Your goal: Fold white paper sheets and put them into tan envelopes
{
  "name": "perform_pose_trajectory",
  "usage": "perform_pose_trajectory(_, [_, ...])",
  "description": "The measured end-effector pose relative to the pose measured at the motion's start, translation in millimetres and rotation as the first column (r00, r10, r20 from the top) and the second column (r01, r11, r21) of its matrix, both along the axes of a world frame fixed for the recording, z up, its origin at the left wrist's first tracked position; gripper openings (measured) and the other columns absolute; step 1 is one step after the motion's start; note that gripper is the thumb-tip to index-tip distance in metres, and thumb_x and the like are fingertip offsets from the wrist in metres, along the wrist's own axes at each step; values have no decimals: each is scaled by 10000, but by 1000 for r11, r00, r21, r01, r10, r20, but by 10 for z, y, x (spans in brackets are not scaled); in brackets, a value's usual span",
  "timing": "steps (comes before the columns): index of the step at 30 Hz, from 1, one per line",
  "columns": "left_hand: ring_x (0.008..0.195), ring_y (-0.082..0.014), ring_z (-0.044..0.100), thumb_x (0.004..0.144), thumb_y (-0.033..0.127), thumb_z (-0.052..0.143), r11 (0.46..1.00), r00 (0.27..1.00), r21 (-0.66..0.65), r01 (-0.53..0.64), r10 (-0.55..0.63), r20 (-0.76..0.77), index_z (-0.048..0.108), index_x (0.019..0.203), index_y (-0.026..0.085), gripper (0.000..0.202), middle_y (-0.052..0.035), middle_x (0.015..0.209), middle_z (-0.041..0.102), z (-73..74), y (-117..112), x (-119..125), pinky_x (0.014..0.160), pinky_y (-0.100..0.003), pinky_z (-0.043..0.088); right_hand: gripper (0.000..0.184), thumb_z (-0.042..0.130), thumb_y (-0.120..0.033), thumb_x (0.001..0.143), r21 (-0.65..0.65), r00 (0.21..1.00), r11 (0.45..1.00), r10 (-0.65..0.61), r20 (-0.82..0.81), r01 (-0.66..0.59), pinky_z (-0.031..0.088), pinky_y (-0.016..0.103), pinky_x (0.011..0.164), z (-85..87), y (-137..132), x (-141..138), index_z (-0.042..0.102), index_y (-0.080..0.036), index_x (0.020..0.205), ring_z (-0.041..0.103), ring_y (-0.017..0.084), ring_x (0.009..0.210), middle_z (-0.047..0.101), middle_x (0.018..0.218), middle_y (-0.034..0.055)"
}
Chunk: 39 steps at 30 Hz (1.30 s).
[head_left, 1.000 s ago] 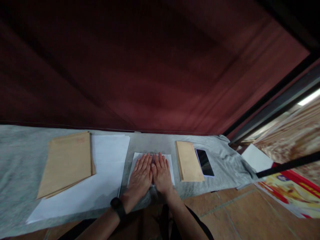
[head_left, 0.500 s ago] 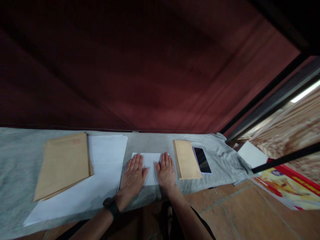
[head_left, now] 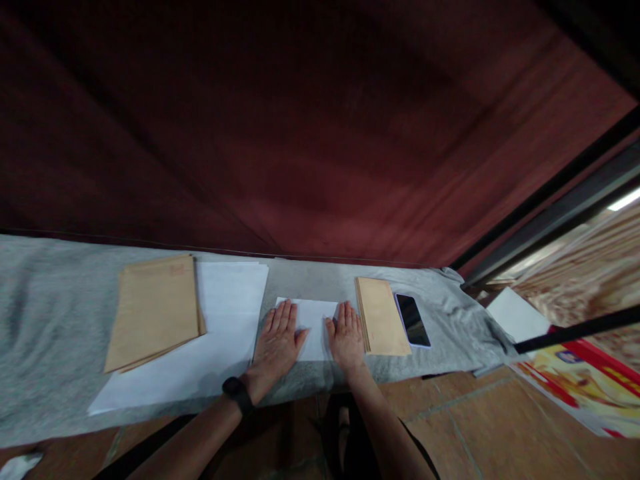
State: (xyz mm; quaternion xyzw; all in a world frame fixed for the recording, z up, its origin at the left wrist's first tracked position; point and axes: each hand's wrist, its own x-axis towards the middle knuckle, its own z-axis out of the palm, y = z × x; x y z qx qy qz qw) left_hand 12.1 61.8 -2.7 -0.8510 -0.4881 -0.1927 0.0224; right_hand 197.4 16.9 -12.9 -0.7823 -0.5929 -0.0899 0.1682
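Note:
Both palms lie flat on a small white sheet of paper (head_left: 316,331), which looks folded. My left hand (head_left: 279,339) covers its left side, fingers stretched forward and thumb out to the right; a dark watch is on that wrist. On the right side of the paper rests my right hand (head_left: 346,335), its thumb pointing left. To the left, brown envelopes (head_left: 155,310) lie stacked on larger white sheets (head_left: 233,293). Just right of my right hand is a pile of narrower brown envelopes (head_left: 383,319).
A phone (head_left: 413,320) with a dark screen lies beyond the narrow envelopes. Grey cloth (head_left: 55,320) covers the long surface, with a dark red fabric wall (head_left: 310,167) behind it. A red and yellow box (head_left: 585,383) stands on the tiled floor (head_left: 480,427) at right.
The view has shifted slightly, so everything on the cloth appears a little farther right. Both hands stay flat on the white paper in the same places.

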Motion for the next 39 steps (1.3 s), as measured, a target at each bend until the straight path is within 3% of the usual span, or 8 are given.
perform_pose_trajectory(12, [1492,-324,343,1003,506,349,1000,1000,2,9,-9,-14,431,1486,-7,709,-233,1555,418,-17,21,-38,1227,-502,275,597,364,-403,1053,55,1000,998,10,15,-11,376,490,1147,-40,-8,26,423,-20,1507,423,326,1442,444,1536,245])
perform_pose_trajectory(16, [1498,-308,334,1003,404,357,996,998,65,62,-62,9,408,1503,12,637,-218,1569,407,-9,8,-48,1229,-506,277,600,363,-398,1053,52,1000,999,14,19,-14,347,508,1164,15,-4,1,424,-8,1504,402,335,1454,415,1551,251])
perform_pose_trajectory(21, [1501,-241,338,981,272,351,967,969,60,248,-247,-28,406,1524,106,570,-140,1595,403,32,-87,-8,1248,-466,238,541,300,-329,1067,10,977,977,214,2,-214,316,476,1191,98,-26,-155,378,-91,1547,337,266,1497,366,1605,168])
perform_pose_trajectory(25, [1509,-222,319,998,312,342,965,964,-34,261,-262,-44,420,1520,135,556,-117,1596,409,70,-140,26,1260,-455,185,508,333,-337,1069,-57,949,948,315,4,-314,277,465,1210,103,-72,-226,406,-173,1544,336,251,1497,382,1606,121])
perform_pose_trajectory(32, [1517,-227,299,1010,347,379,964,967,-92,251,-254,-18,441,1509,152,539,-113,1611,384,111,-142,13,1261,-444,162,519,346,-361,1070,-117,972,967,230,38,-225,273,480,1198,113,-41,-89,393,-174,1552,347,281,1488,329,1625,159])
perform_pose_trajectory(39, [1518,-238,299,1019,381,403,962,967,-111,250,-253,-22,442,1515,193,531,-101,1622,367,135,-145,-16,1258,-449,163,584,348,-409,1058,-62,990,990,130,48,-127,318,496,1159,70,-19,-10,397,-78,1537,374,328,1464,363,1593,225])
